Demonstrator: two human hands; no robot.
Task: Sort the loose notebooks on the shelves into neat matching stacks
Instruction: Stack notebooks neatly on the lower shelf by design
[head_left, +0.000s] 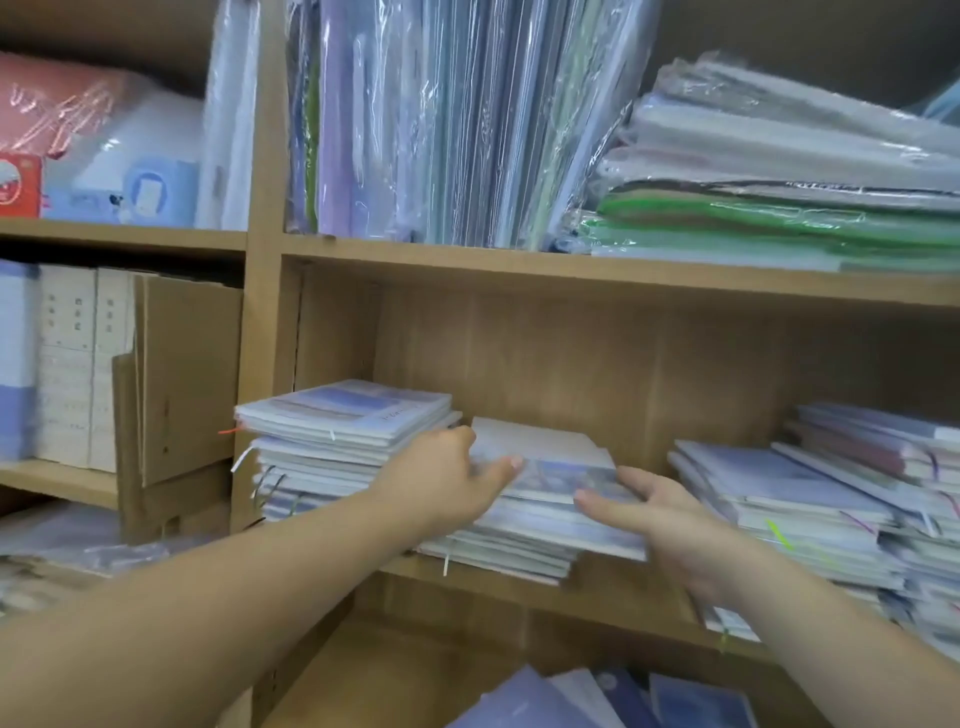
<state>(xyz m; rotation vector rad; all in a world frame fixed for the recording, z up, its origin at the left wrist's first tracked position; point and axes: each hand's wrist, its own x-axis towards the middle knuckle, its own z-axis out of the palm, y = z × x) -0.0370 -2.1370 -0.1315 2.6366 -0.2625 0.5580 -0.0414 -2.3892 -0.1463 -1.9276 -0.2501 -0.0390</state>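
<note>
Stack of pale blue-and-white softcover notebooks (540, 512) sat mid-bay on the lower board of the light brown wooden shelf (613, 587), top copies skewed against the ones under them. Left hand (447, 483) gripped its left edge: thumb flat on the top cover, other fingers curled round the side. Right hand (660, 519) was at the right front corner, fingers straight and close together along the edge, thumb lying over the top. There was motion blur there, so likely just pressing, not clamped.

Taller pile of similar bluish notebooks (345, 441) stood just left of it, ribbon markers hanging off the front. Overlapping piles of lilac and white notebooks (789, 493) lay to the right, apart from the middle stack, edges uneven.

Board above: clear-wrapped folders standing upright (467, 119), with a flat heap of wrapped green and white folders (779, 208) beside them. Next bay left: brown cardboard box (182, 374), white binders (72, 364). Below: loose blue-covered notebooks (623, 696).
</note>
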